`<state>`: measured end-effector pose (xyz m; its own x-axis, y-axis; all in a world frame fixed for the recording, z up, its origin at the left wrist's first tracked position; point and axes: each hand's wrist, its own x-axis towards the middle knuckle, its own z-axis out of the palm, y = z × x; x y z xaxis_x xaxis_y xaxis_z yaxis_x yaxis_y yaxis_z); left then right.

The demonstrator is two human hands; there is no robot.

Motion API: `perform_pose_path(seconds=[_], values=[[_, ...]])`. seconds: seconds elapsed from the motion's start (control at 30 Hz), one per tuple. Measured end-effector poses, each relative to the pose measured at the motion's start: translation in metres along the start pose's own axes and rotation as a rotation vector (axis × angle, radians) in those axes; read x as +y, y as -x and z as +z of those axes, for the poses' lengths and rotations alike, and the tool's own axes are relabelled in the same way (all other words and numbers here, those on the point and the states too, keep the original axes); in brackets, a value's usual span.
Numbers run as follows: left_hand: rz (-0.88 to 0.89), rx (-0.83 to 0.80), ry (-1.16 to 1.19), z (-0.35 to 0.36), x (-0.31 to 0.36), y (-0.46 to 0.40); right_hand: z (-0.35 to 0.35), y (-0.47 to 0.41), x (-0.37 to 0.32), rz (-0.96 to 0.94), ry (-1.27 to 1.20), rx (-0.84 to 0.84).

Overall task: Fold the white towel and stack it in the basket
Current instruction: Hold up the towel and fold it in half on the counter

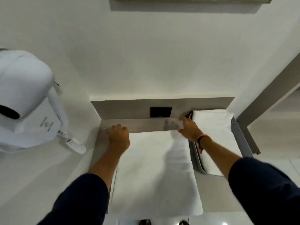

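A grey surface point(215, 190) against a white wall carries the white towel point(151, 172), spread beside the basket point(197, 161) of folded towels. The left hand point(119, 137) and right hand point(189, 129) pinch its far corners, blurred; 2 shoes are cut off below.

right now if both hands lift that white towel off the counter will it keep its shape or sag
Likely sag: the white towel is soft cloth, already rumpled along its right edge. It probably feels light, and should slide easily on the smooth counter. The left hand and right hand sit at its far corners.
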<state>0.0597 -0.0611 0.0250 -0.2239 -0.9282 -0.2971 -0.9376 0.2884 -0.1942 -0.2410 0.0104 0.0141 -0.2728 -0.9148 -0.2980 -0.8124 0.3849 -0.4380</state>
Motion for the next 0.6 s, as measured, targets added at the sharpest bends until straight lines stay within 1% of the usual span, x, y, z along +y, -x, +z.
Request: perform_pose_path(seconds=[0.03,0.07,0.1,0.17,0.2,0.27,0.3,0.4,0.6], values=[[0.012,0.086,0.005,0.019,0.011,0.005,0.022,0.01,0.003,-0.017,0.048,0.078],[0.041,0.129,0.061,0.039,0.023,0.012,0.048,0.022,0.007,-0.056,0.069,0.132],[0.084,0.145,0.125,0.059,0.036,0.023,0.073,0.037,0.011,-0.11,0.098,0.133],[0.169,0.117,0.238,0.1,0.059,0.051,0.128,0.072,0.02,-0.237,0.2,0.059],[0.204,0.113,0.28,0.119,0.068,0.066,0.151,0.089,0.026,-0.271,0.255,0.028],[0.237,0.097,0.351,0.153,0.078,0.086,0.184,0.109,0.037,-0.266,0.294,0.02],[0.226,0.091,0.37,0.165,0.08,0.09,0.193,0.112,0.041,-0.256,0.308,0.035],[0.205,0.153,0.379,0.179,0.08,0.079,0.198,0.103,0.044,-0.24,0.349,0.07],[0.25,0.208,0.345,0.168,0.076,0.019,0.185,0.048,0.036,-0.251,0.356,0.087]])
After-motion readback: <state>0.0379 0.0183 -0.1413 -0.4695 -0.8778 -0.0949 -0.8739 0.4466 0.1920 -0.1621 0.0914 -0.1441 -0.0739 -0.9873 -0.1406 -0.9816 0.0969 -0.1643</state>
